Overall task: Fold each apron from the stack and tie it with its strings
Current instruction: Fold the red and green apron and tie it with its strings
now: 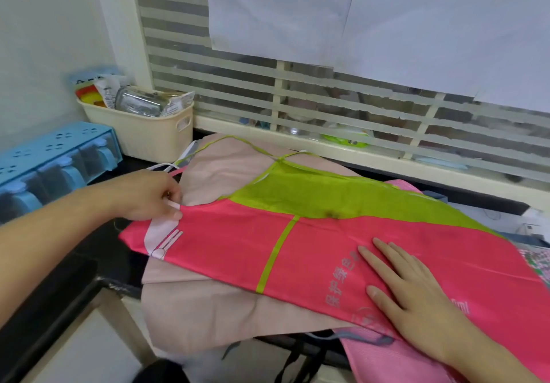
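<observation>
A pink apron [238,242] with a lime-green upper part [312,195] and green strings [238,141] lies spread on top of the stack. Under it lies a beige apron [214,311], and a lighter pink one [387,361] shows at the lower right. My left hand [148,195] pinches the pink apron's top left corner, by a white strap. My right hand [416,296] lies flat on the pink fabric with its fingers straight, pressing it down near printed white lettering.
A cream basket [154,135] full of packets stands at the back left, next to a blue spice-box rack [56,156]. A window with striped blinds [297,84] runs behind the dark counter [74,263]. The counter's front edge is at the lower left.
</observation>
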